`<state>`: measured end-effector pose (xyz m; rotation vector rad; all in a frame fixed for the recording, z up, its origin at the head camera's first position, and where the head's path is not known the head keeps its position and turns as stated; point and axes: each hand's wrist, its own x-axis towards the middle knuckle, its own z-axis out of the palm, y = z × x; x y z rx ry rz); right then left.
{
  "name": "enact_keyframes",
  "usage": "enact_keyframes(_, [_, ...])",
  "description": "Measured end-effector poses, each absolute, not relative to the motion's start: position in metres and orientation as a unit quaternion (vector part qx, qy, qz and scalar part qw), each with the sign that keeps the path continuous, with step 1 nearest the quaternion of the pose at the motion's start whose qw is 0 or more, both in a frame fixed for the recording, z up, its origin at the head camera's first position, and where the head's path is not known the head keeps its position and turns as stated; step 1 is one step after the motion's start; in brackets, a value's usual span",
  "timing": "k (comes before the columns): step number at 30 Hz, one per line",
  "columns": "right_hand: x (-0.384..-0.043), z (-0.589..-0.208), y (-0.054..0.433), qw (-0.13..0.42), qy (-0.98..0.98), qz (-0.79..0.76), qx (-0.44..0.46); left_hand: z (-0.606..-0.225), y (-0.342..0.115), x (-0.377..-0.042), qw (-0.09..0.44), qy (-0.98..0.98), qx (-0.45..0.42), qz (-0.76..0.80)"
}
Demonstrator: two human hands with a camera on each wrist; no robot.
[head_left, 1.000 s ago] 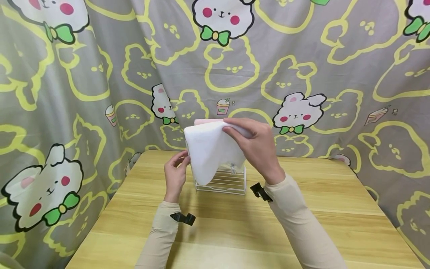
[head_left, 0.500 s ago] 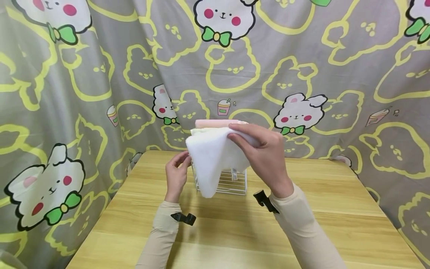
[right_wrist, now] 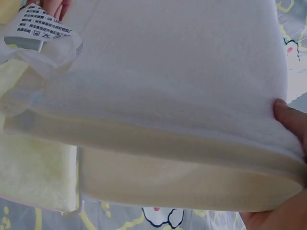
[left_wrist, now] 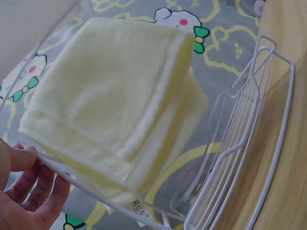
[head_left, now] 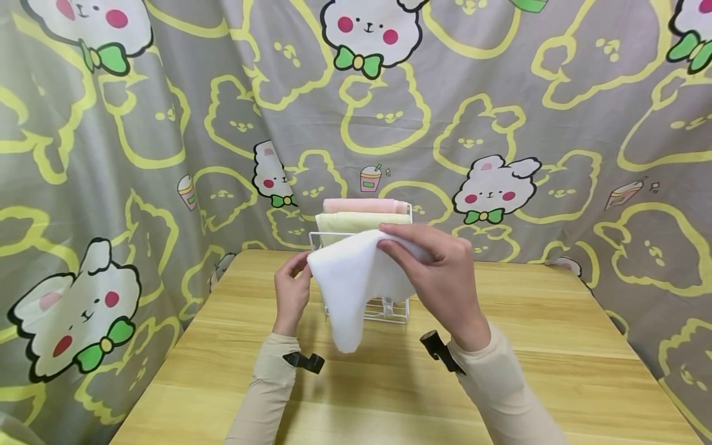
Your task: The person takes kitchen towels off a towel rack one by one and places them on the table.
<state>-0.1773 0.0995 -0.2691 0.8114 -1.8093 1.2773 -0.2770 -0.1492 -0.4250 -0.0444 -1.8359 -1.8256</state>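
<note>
My right hand [head_left: 445, 272] pinches the folded edge of a white towel [head_left: 342, 290] between thumb and fingers. The towel droops in front of a white wire rack [head_left: 330, 233], one corner hanging low. In the right wrist view the towel's layers part at the fold, and a printed care label [right_wrist: 45, 24] hangs from it. My left hand [head_left: 292, 290] holds the rack's left side; in the left wrist view its fingers [left_wrist: 50, 194] curl at the wire. A yellow towel [head_left: 364, 220] and a pink towel [head_left: 361, 206] hang folded over the rack's rear bars.
The rack stands on a wood-grain table [head_left: 528, 346]. Behind and to the left hangs a grey curtain [head_left: 411, 111] with rabbit prints. Black straps with buckles [head_left: 306, 362] sit at both sleeve cuffs.
The white towel has come down and toward me with my right hand, baring the rack's front bar and the yellow towel behind. My left hand stays at the rack.
</note>
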Motion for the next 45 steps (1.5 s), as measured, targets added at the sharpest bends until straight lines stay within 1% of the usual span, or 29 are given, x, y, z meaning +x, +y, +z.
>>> enact_keyframes(6, [-0.171, -0.280, 0.101, 0.374, -0.713, 0.503, 0.314, -0.426, -0.149, -0.276, 0.274, -0.688, -0.022, -0.671])
enact_keyframes(13, [-0.165, -0.296, 0.102, 0.353, -0.721, 0.505, 0.315, -0.425, -0.148, -0.277, 0.270, -0.693, -0.007, -0.668])
enact_keyframes(17, [-0.162, -0.306, 0.103, 0.344, -0.725, 0.504, 0.318, -0.427, -0.148, -0.278, 0.273, -0.687, -0.016, -0.673])
enact_keyframes(21, [-0.159, -0.315, 0.103, 0.331, -0.731, 0.508, 0.314, -0.428, -0.149, -0.280, 0.269, -0.677, -0.024, -0.684])
enact_keyframes(26, [-0.158, -0.326, 0.102, 0.311, -0.743, 0.509, 0.304, -0.427, -0.150, -0.280, 0.259, -0.679, -0.014, -0.687])
enact_keyframes(35, [-0.156, -0.344, 0.099, 0.285, -0.761, 0.500, 0.300, -0.402, -0.143, -0.260, 0.257, -0.684, -0.030, -0.682])
enact_keyframes(45, [-0.156, -0.364, 0.098, 0.264, -0.772, 0.491, 0.306, -0.402, -0.144, -0.258, 0.252, -0.680, -0.034, -0.688])
